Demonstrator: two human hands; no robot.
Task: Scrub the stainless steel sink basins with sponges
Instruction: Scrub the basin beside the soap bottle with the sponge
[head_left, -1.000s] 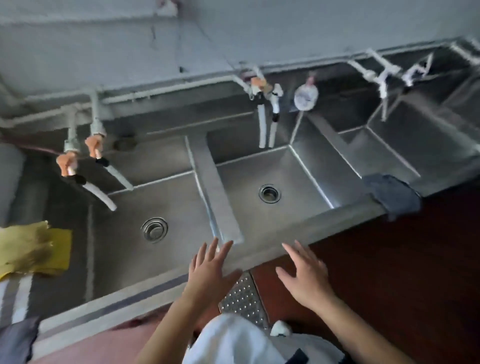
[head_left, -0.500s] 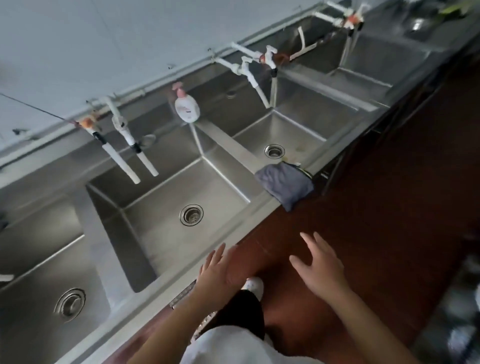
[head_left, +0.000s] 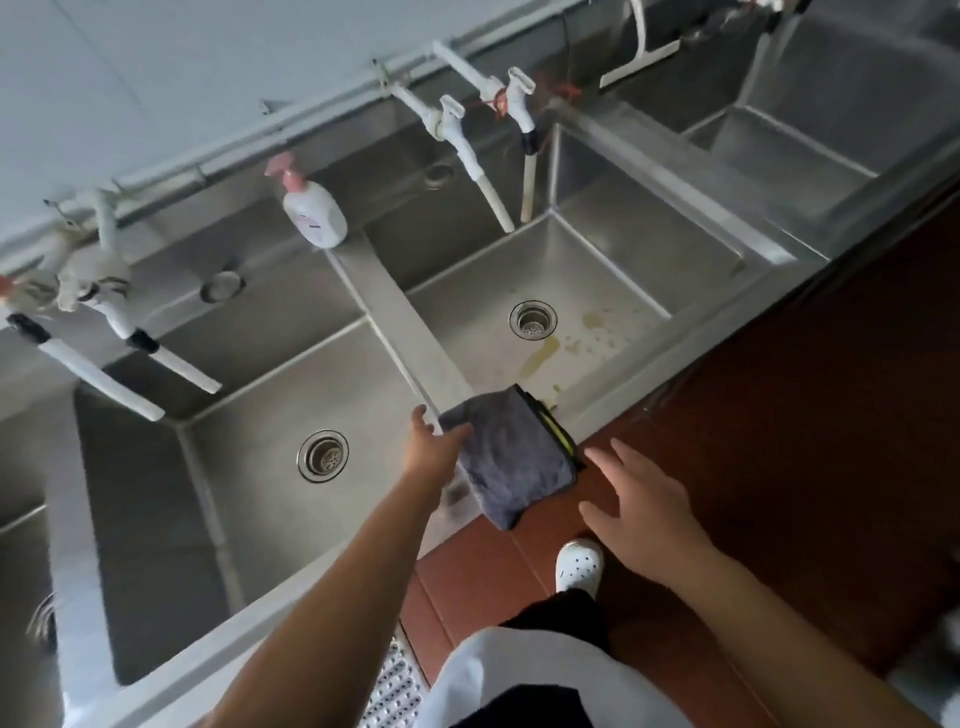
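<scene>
- Row of stainless steel sink basins along the far wall; near rim (head_left: 332, 597) runs diagonally from lower left to upper right.
- Grey cloth (head_left: 511, 460) draped over the near rim, at the near end of the divider (head_left: 410, 322) between the two central basins; part hangs down the front. A black sponge edge with a yellow-green strip (head_left: 553, 428) shows along the cloth's right side.
- Left hand (head_left: 434, 449) reaches to the cloth's left edge, thumb and fingers closing on its corner; grip looks like a pinch, though the fingertips are partly hidden.
- Right hand (head_left: 641, 506) hovers just right of the cloth, fingers spread and straight, holding nothing, not touching it.
- Left central basin: drain (head_left: 323, 456) in the floor, two white hose spouts (head_left: 156, 364) hanging over it.
- Right central basin: drain (head_left: 533, 320), yellowish stains (head_left: 576, 338) on the floor to its right.
- White pump bottle with pink top (head_left: 311, 210) stands at the far end of the divider.
- Red tile floor (head_left: 779, 415) at right; one white clog (head_left: 579, 566) visible below.
</scene>
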